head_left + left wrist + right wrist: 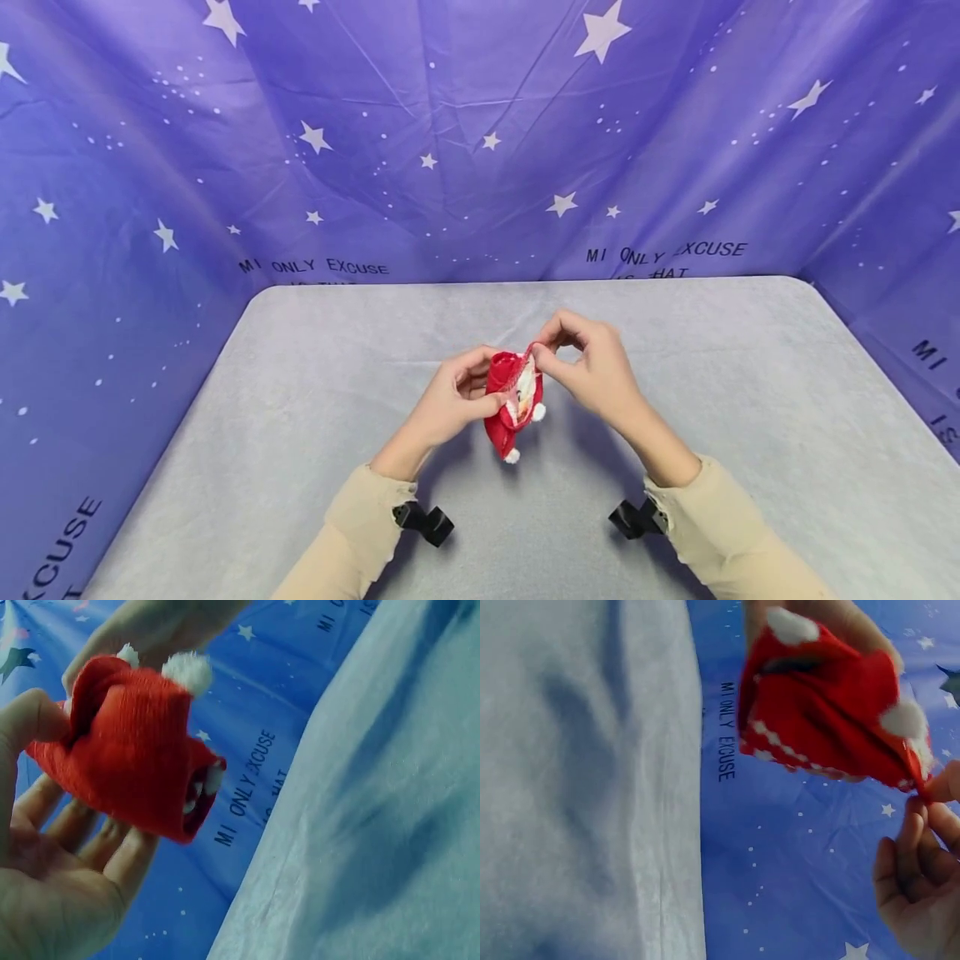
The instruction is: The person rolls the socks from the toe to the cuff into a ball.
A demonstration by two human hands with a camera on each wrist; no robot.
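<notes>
Both hands hold a small red knitted piece (504,371) with white pompoms and white trim, raised over the middle of the table. My left hand (450,398) grips its left side, thumb on the near face and fingers behind. In the left wrist view the red knit (135,742) is folded over, with a pompom (187,673) at its upper corner. My right hand (600,367) pinches the upper right edge between thumb and index finger. An opening between the hands shows a pale inside. The right wrist view shows the pinched corner, near a second pompom (902,720).
A grey cloth-covered table (300,358) lies under the hands. Purple-blue curtains (465,192) with white stars and black lettering hang behind it and at both sides. Black wrist cameras (427,523) stick out from the beige sleeves (360,517).
</notes>
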